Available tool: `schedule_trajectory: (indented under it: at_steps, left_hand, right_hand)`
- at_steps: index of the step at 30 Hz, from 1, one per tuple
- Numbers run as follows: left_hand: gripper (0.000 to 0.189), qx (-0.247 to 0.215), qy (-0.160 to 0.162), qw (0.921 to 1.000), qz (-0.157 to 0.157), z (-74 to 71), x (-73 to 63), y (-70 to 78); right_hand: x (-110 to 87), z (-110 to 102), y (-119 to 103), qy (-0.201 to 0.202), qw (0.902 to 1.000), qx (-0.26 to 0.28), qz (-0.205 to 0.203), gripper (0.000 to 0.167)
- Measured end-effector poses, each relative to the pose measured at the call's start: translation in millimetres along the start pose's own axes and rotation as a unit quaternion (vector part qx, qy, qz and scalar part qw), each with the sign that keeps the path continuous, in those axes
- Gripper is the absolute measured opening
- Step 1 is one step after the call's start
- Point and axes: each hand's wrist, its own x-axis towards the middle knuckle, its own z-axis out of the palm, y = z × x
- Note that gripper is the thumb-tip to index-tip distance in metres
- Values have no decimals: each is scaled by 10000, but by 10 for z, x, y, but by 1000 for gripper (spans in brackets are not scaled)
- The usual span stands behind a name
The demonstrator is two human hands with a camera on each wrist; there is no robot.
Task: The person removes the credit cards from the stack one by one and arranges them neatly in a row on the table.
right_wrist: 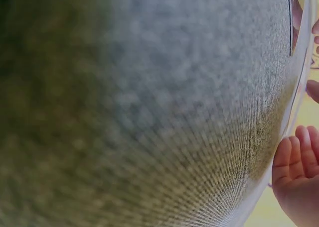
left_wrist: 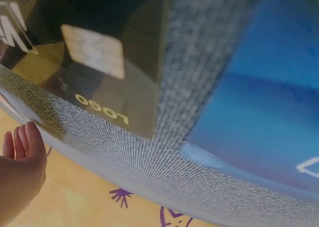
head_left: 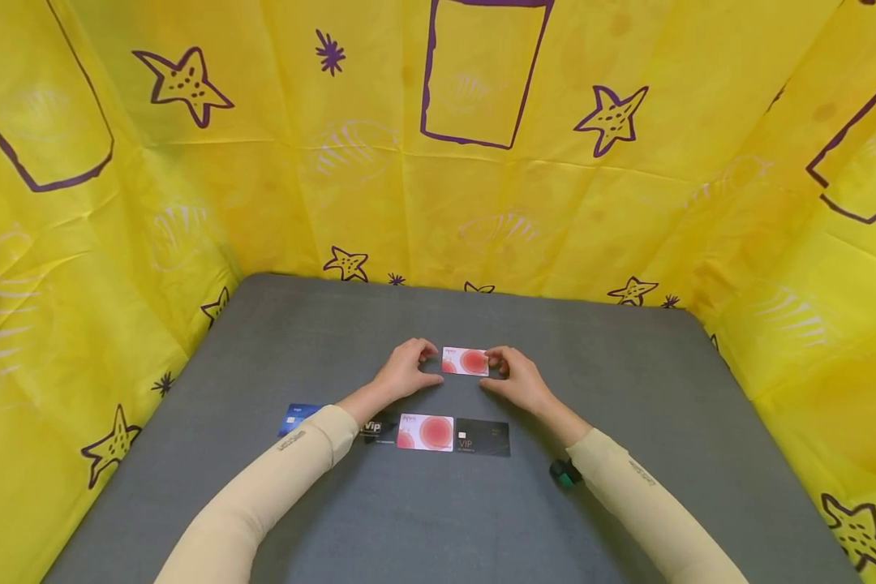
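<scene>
A white and pink card with a red circle (head_left: 465, 361) lies flat on the grey table, between both hands. My left hand (head_left: 404, 371) is just off its left edge, thumb and fingers spread apart. At the card's right end, my right hand (head_left: 518, 377) has its fingertips overlapping the edge, with the thumb lower and apart. Nearer me is a row of cards: a blue card (head_left: 297, 417) partly covered by the left sleeve, a black Vip card (left_wrist: 109, 62) also partly covered, a matching red-circle card (head_left: 426, 432) and another black VIP card (head_left: 492, 438).
The grey table (head_left: 599, 341) is enclosed at the back and sides by a yellow cloth (head_left: 380, 203) printed with purple starfish. A small black and green object (head_left: 565, 474) shows beside the right sleeve's cuff. Both forearms reach across the table's near half.
</scene>
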Motion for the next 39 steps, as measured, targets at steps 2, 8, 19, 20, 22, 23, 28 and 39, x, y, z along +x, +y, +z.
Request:
schedule_trajectory:
  at_steps: [2, 8, 19, 20, 22, 23, 28, 39]
  left_hand:
    - [45, -11, 27, 10000, -1, 4, 15, -8]
    - [45, -3, 5, 10000, -59, 11, 64, -7]
    - [45, 44, -92, 9998, -176, 60, 154, 16]
    - [45, 44, -100, 9998, -190, 63, 160, 17]
    - [45, 36, -109, 9997, -201, 67, 172, 18]
    - [45, 29, -112, 9997, -204, 67, 177, 18]
    - [46, 110, -204, 9995, -224, 78, 204, -3]
    - [49, 327, -448, 9981, -260, 57, 257, 11]
  right_hand:
    - [19, 1, 23, -81, 9998, -23, 182, 49]
    - [71, -6, 49, -140, 9990, -102, 406, 50]
    - [133, -10, 80, -208, 9983, -188, 516, 50]
    - [139, -10, 83, -218, 9981, -216, 530, 50]
    - [150, -12, 86, -244, 9977, -224, 584, 50]
    - [153, -13, 86, -256, 9976, -230, 604, 50]
    - [166, -13, 85, -304, 9975, -245, 596, 49]
    - [193, -19, 82, -481, 9964, -398, 570, 50]
